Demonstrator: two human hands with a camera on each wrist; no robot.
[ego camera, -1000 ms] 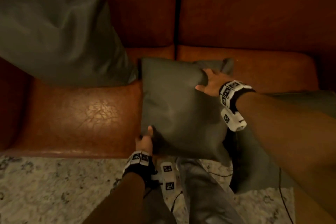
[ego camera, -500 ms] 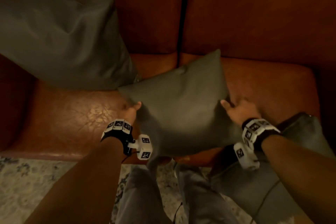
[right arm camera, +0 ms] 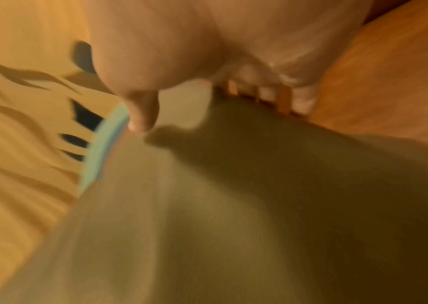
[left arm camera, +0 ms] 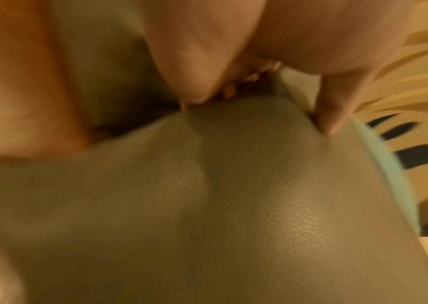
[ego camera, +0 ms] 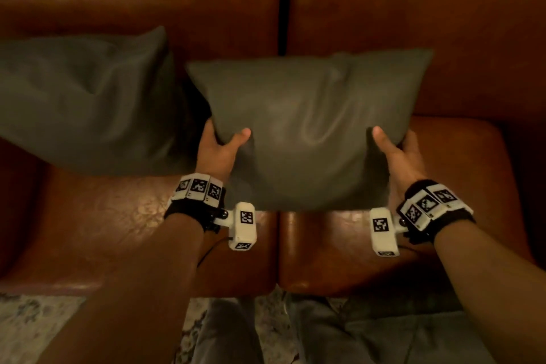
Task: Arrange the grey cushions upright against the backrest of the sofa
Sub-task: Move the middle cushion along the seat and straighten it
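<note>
I hold a grey cushion upright over the middle of the brown leather sofa, its top edge in front of the backrest. My left hand grips its left side with the thumb on the front and the fingers behind. My right hand grips its right side the same way. Both wrist views are blurred and filled by the cushion under the thumb. A second grey cushion leans against the backrest at the left, just touching the held one.
The sofa seat lies bare below my arms. A third grey cushion lies low at the bottom right, by my legs. A pale patterned rug covers the floor in front of the sofa.
The cushion has gone from lying flat at the seat's front to upright and farther back, near the backrest. Both hands have shifted to grip its two sides.
</note>
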